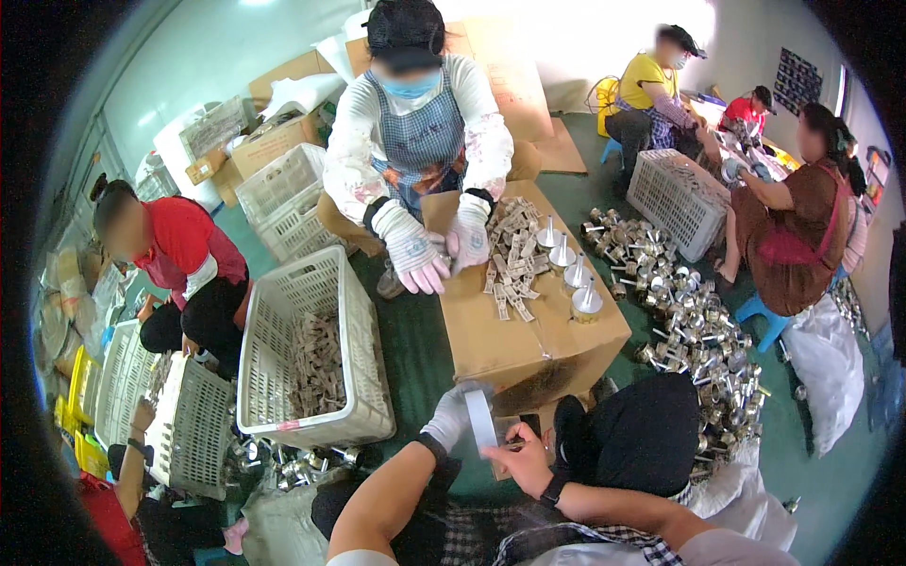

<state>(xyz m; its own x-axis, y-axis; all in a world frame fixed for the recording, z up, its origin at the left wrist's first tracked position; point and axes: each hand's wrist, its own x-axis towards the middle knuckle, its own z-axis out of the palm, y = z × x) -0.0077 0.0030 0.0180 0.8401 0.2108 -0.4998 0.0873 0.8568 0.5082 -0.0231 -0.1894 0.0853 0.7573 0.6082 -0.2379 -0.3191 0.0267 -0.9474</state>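
My left hand (448,422), in a white glove, is closed around a pale bluish-white strip (480,420) that stands upright, like the edge of a tape roll. At the strip's lower end is my bare right hand (527,462), its thumb and fingers drawn together. A small brownish thing shows between those fingers, too small to name. Under both hands a bit of brown cardboard (505,468) is partly hidden. Just beyond stands a cardboard box (491,344) bearing a heap of flat metal clips (514,255) and several round metal pieces with upright stems (586,301).
Across the box, a person's gloved hands (439,247) hold something small. A white plastic crate (368,377) of clips stands left. Metal stemmed pieces (703,344) pile on the floor at right, near a white sack (823,368). Other people sit around crates.
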